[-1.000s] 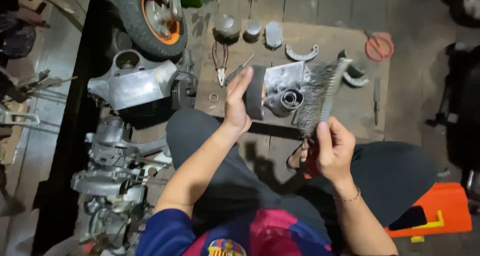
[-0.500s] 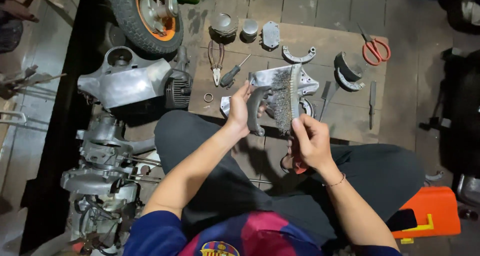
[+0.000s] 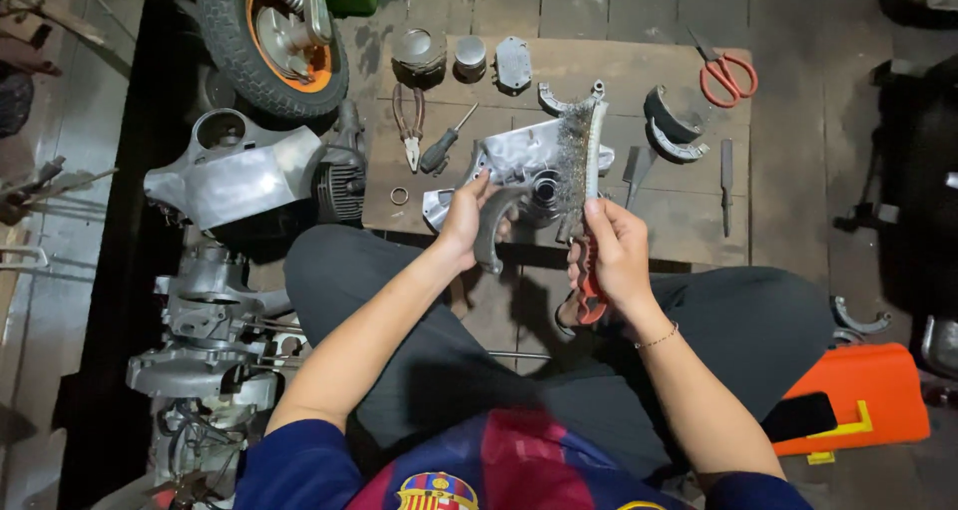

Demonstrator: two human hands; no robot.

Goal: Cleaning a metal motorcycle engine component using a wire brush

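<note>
My left hand (image 3: 462, 217) grips a curved grey brake shoe (image 3: 489, 227) by its upper end, held upright over my lap. My right hand (image 3: 611, 253) is closed on the red handle of a wire brush (image 3: 581, 167), whose steel bristles point left, just right of the shoe. Behind both lies a silver engine cover (image 3: 519, 161) on a brown cardboard sheet (image 3: 689, 221). The brush bristles are close to the shoe; I cannot tell whether they touch.
On the cardboard lie pliers (image 3: 408, 121), a screwdriver (image 3: 443, 145), red scissors (image 3: 722, 71), more brake shoes (image 3: 671, 121), a small ring (image 3: 399, 196) and round metal parts (image 3: 417, 49). An engine casing (image 3: 239, 176) and a wheel (image 3: 271, 39) stand left. An orange case (image 3: 866, 400) sits at right.
The brush swung in from the right and stands upright beside the shoe. My left hand turned the brake shoe and lowered it slightly. The camera view shifted down and left.
</note>
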